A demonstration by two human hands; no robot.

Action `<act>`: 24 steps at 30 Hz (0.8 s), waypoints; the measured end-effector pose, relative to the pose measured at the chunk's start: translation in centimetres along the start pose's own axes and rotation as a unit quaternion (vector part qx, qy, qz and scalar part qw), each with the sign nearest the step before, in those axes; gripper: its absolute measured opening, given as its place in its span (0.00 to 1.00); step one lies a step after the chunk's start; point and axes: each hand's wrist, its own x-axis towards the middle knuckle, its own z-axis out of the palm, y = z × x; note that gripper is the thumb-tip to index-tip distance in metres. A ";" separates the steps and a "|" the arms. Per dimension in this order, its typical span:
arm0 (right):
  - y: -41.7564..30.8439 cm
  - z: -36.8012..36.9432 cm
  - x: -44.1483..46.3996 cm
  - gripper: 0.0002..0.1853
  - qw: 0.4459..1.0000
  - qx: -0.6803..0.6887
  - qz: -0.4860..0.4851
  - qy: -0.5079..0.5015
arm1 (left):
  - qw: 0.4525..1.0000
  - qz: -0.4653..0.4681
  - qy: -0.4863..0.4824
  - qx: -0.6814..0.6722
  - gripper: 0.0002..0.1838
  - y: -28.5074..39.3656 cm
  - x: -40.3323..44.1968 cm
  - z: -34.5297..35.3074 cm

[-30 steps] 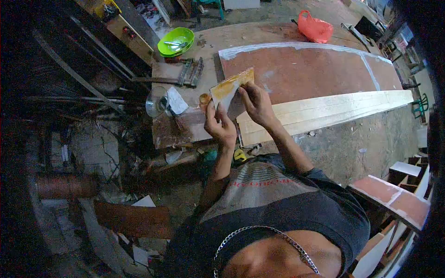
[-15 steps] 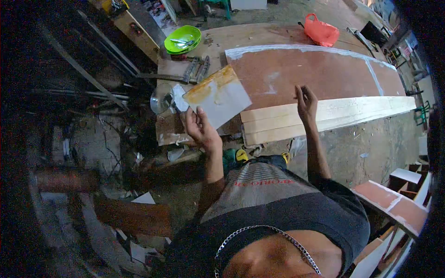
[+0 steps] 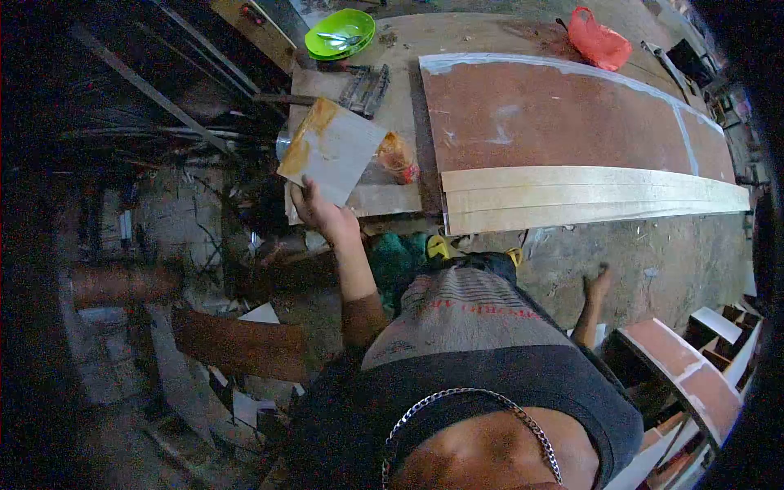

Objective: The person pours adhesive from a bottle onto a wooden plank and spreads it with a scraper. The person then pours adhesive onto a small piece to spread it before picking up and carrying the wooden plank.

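My left hand (image 3: 327, 219) is closed on the near edge of a flat white board (image 3: 339, 151), which has a yellow-brown smear along its far left side. The board is tilted above the left part of the worktable (image 3: 404, 200). Just beyond its right edge, partly covered by it, stands a container with orange-brown stuff and a red part (image 3: 397, 157). My right hand (image 3: 599, 283) hangs low at my right side, past the table's near edge and apart from the panels. It is small and dim there, so how its fingers are set is unclear.
A large brown panel (image 3: 563, 122) with white-coated edges lies on the table, pale wood strips (image 3: 588, 192) along its near side. Farther back are green bowls (image 3: 343, 33), a clamp-like tool (image 3: 367, 88) and a red plastic bag (image 3: 600, 42). Cabinet-like panels (image 3: 678, 363) stand at right.
My left hand has moved left with the board, uncovering the orange-brown container. My right hand has dropped from above the wood strips to my right side. The view has shifted slightly.
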 end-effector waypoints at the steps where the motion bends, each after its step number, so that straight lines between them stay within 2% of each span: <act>1: 4.7 2.1 -2.0 0.24 0.999 -0.030 -0.036 -0.014 | 1.000 -0.001 0.003 -0.001 0.20 0.2 -0.3 0.6; 2: 9.1 4.1 -3.9 0.24 0.995 -0.058 -0.074 -0.026 | 0.991 0.112 -0.042 0.066 0.19 0.8 -0.9 1.6; 3: 12.0 5.1 -6.0 0.25 0.995 -0.021 -0.087 -0.048 | 0.962 0.223 -0.087 0.134 0.19 1.4 -1.5 2.5; 4: 14.8 7.1 -8.0 0.24 0.979 0.065 0.101 -0.168 | 0.937 0.297 -0.101 0.152 0.12 1.6 -2.3 3.4; 5: 16.5 8.0 -9.7 0.22 0.906 0.147 0.283 -0.278 | 0.937 0.297 -0.100 0.153 0.12 0.5 -1.7 2.3; 6: 15.4 7.0 -11.8 0.21 0.865 0.169 0.346 -0.322 | 0.893 0.352 -0.147 0.238 0.08 -1.4 -0.6 0.4; 7: 13.9 6.0 -13.2 0.20 0.855 0.181 0.348 -0.339 | 0.836 0.402 -0.193 0.320 0.06 -2.5 0.0 -0.7; 8: 12.4 5.2 -14.6 0.19 0.842 0.199 0.354 -0.355 | 0.836 0.402 -0.193 0.320 0.06 -1.7 -0.3 0.4; 10: 10.6 4.6 -16.4 0.17 0.825 0.232 0.359 -0.369 | 0.702 0.547 -0.343 0.300 0.04 0.3 -1.5 3.8; 11: 9.6 4.5 -16.8 0.16 0.818 0.251 0.360 -0.371 | 0.702 0.548 -0.345 0.297 0.04 -0.1 -1.5 3.7; 13: 7.7 4.0 -16.9 0.15 0.802 0.295 0.364 -0.370 | 0.640 0.495 -0.442 0.387 0.07 -1.0 -1.7 2.0; 14: 6.7 3.8 -16.7 0.14 0.793 0.320 0.368 -0.366 | 0.596 0.515 -0.456 0.415 0.08 -0.5 -1.9 1.8; 16: 4.0 3.3 -15.9 0.12 0.759 0.397 0.382 -0.347 | 0.598 0.506 -0.433 0.445 0.08 -1.3 -1.8 0.3; 17: 2.5 3.0 -15.3 0.12 0.739 0.437 0.393 -0.329 | 0.621 0.495 -0.425 0.435 0.09 -3.6 -0.3 -1.4; 18: 1.0 1.8 -14.9 0.11 0.735 0.461 0.398 -0.298 | 0.687 0.427 -0.428 0.404 0.12 -3.6 -0.8 -1.4; 19: -0.8 1.9 -13.4 0.11 0.816 0.321 0.375 -0.303 | 0.654 0.451 -0.449 0.410 0.15 -3.2 -0.4 -1.1; 20: 4.0 6.1 -12.5 0.15 0.802 0.304 0.407 -0.313 | 0.680 0.439 -0.441 0.388 0.18 -4.0 -0.2 -1.5; 21: 5.2 8.3 -12.1 0.20 0.838 0.248 0.390 -0.291 | 0.599 0.488 -0.448 0.450 0.18 -2.8 -0.1 -0.6; 24: 1.3 4.6 -8.8 0.24 0.870 0.189 0.364 -0.275 | 0.545 0.544 -0.444 0.459 0.16 -1.4 -0.9 0.9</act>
